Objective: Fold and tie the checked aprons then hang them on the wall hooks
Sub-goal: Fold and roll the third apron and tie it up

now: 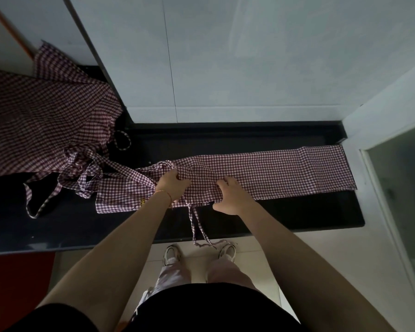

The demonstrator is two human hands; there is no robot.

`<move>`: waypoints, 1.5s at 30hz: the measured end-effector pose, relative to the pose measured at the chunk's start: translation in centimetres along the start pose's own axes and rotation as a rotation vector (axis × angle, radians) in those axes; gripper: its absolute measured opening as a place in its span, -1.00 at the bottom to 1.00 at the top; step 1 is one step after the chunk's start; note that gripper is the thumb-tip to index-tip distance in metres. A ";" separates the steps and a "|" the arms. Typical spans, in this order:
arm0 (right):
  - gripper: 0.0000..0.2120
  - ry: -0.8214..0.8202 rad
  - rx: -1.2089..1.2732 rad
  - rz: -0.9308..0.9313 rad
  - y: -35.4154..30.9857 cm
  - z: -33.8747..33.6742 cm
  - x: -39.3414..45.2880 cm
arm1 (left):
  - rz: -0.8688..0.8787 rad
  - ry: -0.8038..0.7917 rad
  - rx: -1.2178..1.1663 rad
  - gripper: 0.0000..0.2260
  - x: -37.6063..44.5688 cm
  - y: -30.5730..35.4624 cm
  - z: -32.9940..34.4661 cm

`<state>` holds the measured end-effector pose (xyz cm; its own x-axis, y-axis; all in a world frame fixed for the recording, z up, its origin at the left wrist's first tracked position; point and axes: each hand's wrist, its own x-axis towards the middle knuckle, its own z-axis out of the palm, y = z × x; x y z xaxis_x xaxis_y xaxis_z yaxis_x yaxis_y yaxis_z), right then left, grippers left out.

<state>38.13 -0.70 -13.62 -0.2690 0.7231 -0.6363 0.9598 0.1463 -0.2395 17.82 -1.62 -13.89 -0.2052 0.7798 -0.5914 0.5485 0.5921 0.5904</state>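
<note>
Left hand: our left hand [171, 186] has its fingers [175, 175] curled into a bunched part of the folded apron [261, 174].
Right hand: our right hand [230, 196] pinches the apron's near edge, fingers [222, 185] on top, thumb below.
Folded apron: a long checked strip on the dark tabletop [297, 216], running rightward from our fingers.
Tie straps: one strap [197, 226] hangs off the tabletop edge between our hands.
Second apron: a loose checked apron [41, 121] lies well left of our fingers.
</note>
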 end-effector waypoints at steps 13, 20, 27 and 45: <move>-0.58 0.068 0.051 -0.067 0.4 -0.8 0.6 | -0.143 0.115 0.465 -0.73 -1.1 -0.8 -0.5; -0.86 0.446 -0.006 -0.197 -1.9 -1.4 2.2 | -0.023 0.515 0.251 -0.86 -0.5 -0.9 -2.5; -0.77 0.547 -0.029 -0.218 -5.8 -1.8 5.0 | 0.282 0.390 0.511 -0.61 3.8 -2.6 -4.4; -0.72 0.342 0.301 0.136 -3.5 -0.3 7.3 | -0.074 0.483 -0.084 -0.80 6.4 -1.2 -5.2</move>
<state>32.80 4.27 -17.26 -0.0527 0.9102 -0.4108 0.9051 -0.1303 -0.4048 11.63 3.68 -15.50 -0.6040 0.7284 -0.3235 0.4548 0.6483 0.6106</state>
